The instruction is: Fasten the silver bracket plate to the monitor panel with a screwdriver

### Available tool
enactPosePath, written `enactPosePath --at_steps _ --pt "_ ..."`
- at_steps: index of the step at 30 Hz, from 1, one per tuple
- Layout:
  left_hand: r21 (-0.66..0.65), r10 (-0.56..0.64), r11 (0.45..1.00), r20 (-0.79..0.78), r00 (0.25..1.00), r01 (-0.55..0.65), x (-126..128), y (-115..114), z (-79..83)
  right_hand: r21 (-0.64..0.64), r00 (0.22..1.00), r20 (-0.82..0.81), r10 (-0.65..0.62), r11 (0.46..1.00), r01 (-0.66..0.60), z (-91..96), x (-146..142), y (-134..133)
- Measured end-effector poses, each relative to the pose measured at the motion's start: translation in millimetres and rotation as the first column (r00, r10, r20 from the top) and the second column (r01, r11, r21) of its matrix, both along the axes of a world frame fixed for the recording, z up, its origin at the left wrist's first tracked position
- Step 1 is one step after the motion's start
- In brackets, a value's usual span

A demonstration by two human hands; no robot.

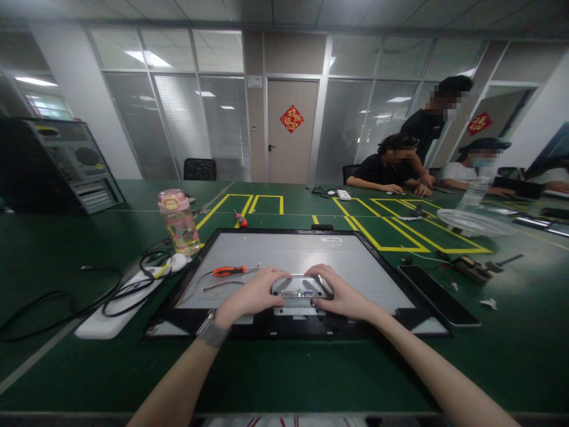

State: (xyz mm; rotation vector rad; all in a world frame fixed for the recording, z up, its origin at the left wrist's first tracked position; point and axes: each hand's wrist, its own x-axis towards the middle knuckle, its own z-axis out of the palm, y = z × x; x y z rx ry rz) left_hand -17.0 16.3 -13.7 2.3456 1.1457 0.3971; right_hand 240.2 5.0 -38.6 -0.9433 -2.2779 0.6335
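A monitor panel lies face down on the green table, its grey metal back inside a black frame. On its near half sits a small metal bracket with connector ports. My left hand, with a watch on the wrist, grips the bracket's left end between thumb and fingers. The right end is held the same way by my right hand. Left of my hands an orange and black screwdriver rests on the panel, its shaft partly behind my left hand. Thin cables lie beside it.
A white power strip with black cords and a pink-lided bottle stand left. Right are a black phone and a tool. A second screwdriver lies beyond the panel. People sit and stand at the far right.
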Motion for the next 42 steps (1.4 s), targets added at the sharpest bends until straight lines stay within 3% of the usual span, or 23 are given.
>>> enactPosePath --at_steps 8,19,33,42 --pt "0.026 -0.035 0.999 -0.017 0.999 0.035 -1 0 -0.9 0.108 1.0 -0.018 -0.015 0.994 0.017 -3.4 -2 0" --pt "0.055 0.001 0.999 -0.019 1.0 0.0 3 -3 -0.6 0.082 0.999 -0.03 0.012 0.997 -0.009 3.7 -7 -7" --pt "0.074 -0.058 0.996 0.023 0.998 0.056 0 1 -6.1 0.073 0.998 -0.058 -0.005 0.997 0.009 6.0 -6 -6" --pt "0.061 -0.037 0.998 0.034 0.999 0.035 3 -5 2.2 0.027 0.998 -0.049 0.037 0.999 -0.036 5.5 -6 -6"
